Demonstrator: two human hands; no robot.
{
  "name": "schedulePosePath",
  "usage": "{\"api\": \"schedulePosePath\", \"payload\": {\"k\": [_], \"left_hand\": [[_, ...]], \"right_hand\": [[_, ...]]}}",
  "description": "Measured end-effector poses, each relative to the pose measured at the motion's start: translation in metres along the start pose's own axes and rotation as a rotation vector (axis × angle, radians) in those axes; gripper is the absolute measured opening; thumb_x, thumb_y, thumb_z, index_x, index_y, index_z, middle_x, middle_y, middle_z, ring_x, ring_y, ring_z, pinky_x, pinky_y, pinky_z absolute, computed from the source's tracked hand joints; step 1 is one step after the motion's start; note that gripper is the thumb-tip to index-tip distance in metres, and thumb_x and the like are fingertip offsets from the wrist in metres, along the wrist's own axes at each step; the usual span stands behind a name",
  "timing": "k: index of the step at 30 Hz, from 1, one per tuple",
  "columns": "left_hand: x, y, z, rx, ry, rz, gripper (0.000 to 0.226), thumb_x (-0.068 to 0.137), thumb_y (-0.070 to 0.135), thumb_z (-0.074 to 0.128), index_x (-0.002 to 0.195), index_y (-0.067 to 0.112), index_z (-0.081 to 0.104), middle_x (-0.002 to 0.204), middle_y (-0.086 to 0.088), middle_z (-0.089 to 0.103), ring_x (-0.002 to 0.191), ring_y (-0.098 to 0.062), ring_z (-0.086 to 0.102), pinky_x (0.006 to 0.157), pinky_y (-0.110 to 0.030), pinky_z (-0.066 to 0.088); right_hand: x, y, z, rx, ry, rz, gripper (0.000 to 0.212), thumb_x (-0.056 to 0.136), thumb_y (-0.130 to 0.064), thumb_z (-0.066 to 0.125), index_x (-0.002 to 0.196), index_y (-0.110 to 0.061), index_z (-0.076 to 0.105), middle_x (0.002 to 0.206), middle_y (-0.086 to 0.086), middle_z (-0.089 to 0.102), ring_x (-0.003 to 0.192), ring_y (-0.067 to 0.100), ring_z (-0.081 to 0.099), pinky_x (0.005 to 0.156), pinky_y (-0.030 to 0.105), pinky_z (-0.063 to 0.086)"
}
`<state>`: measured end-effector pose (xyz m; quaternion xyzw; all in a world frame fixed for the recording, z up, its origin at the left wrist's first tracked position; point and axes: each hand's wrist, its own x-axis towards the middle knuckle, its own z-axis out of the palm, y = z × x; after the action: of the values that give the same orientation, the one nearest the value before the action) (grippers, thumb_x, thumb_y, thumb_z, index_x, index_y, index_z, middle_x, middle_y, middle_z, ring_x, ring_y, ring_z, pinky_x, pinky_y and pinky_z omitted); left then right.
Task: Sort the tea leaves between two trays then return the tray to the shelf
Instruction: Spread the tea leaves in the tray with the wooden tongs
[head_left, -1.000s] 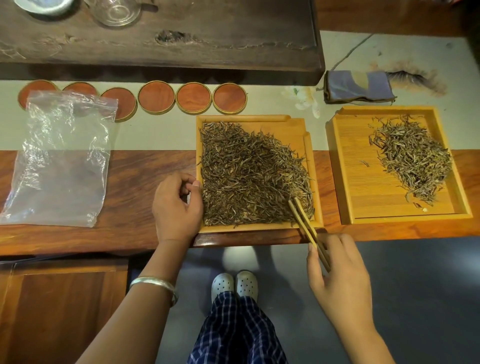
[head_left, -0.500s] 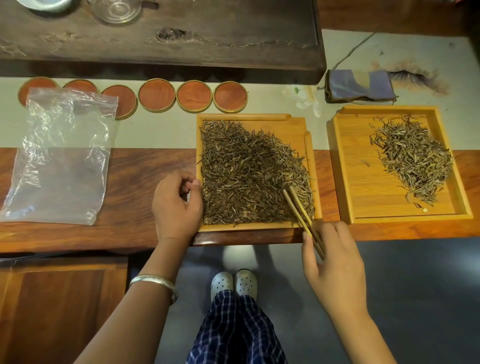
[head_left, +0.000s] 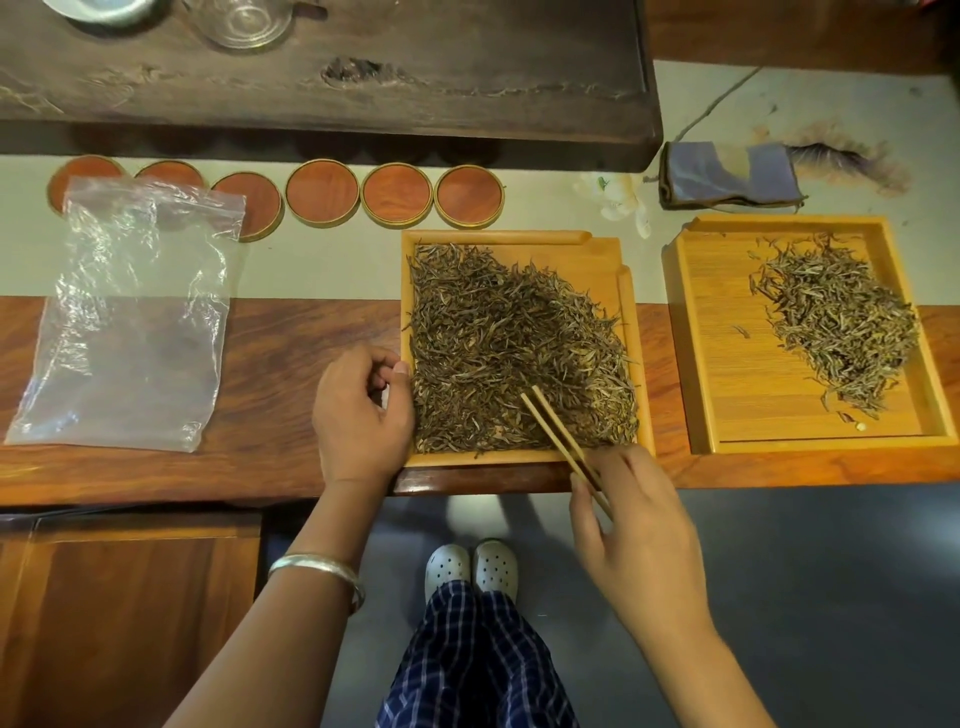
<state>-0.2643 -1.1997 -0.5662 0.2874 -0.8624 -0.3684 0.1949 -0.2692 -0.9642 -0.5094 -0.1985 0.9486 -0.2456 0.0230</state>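
Two wooden trays sit side by side on the table. The left tray (head_left: 592, 249) holds a large heap of tea leaves (head_left: 509, 343). The right tray (head_left: 727, 405) holds a smaller pile of tea leaves (head_left: 836, 327) toward its right side. My right hand (head_left: 639, 525) grips bamboo tweezers (head_left: 558, 436), whose tips rest in the near part of the large heap. My left hand (head_left: 361, 415) is curled against the left tray's left edge, thumb touching the rim, holding nothing I can see.
A clear plastic bag (head_left: 135, 312) lies at the left. Several round wooden coasters (head_left: 397, 195) line the back, in front of a dark wooden slab (head_left: 363, 78) bearing glassware. A folded grey cloth (head_left: 727, 176) lies behind the right tray. The table edge (head_left: 208, 483) is near me.
My right hand has slid the tweezers forward and to the left, deeper into the large heap. My left hand and both trays have stayed put.
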Motion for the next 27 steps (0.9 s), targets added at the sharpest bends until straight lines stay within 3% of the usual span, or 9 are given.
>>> {"api": "schedulePosePath", "payload": {"k": [5,10,15,27], "left_hand": [[0.000,0.000,0.000,0.005,-0.002,0.007,0.006,0.084,0.019,0.055,0.079,0.017,0.057,0.072,0.001,0.055,0.069,-0.018,0.051,0.065,-0.027,0.036],[-0.001,0.000,-0.001,0.010,-0.010,-0.008,0.005,0.084,0.020,0.055,0.080,0.018,0.057,0.073,0.002,0.056,0.070,-0.018,0.051,0.066,-0.027,0.036],[-0.001,0.002,-0.001,0.001,-0.011,-0.002,0.005,0.084,0.020,0.054,0.080,0.018,0.058,0.073,0.005,0.054,0.070,-0.017,0.051,0.066,-0.024,0.033],[0.000,0.007,-0.003,-0.012,-0.017,-0.005,0.011,0.084,0.022,0.053,0.081,0.014,0.060,0.073,0.002,0.055,0.070,-0.018,0.051,0.066,-0.026,0.036]], "right_hand": [[0.011,0.003,-0.008,0.035,0.031,0.027,0.006,0.090,-0.015,0.058,0.094,-0.011,0.059,0.088,0.000,0.052,0.080,0.018,0.052,0.060,0.018,0.034],[0.062,-0.009,-0.006,0.027,0.109,-0.059,0.007,0.088,-0.011,0.060,0.090,-0.004,0.061,0.086,0.007,0.055,0.076,0.021,0.052,0.056,0.029,0.043],[0.098,-0.012,0.007,0.016,0.061,-0.168,0.008,0.089,-0.009,0.058,0.087,-0.002,0.061,0.085,0.009,0.055,0.072,0.022,0.052,0.057,0.032,0.046],[0.112,-0.009,0.014,-0.004,0.023,-0.129,0.005,0.088,-0.009,0.059,0.086,-0.004,0.058,0.085,0.009,0.053,0.072,0.024,0.052,0.055,0.035,0.046]]}}
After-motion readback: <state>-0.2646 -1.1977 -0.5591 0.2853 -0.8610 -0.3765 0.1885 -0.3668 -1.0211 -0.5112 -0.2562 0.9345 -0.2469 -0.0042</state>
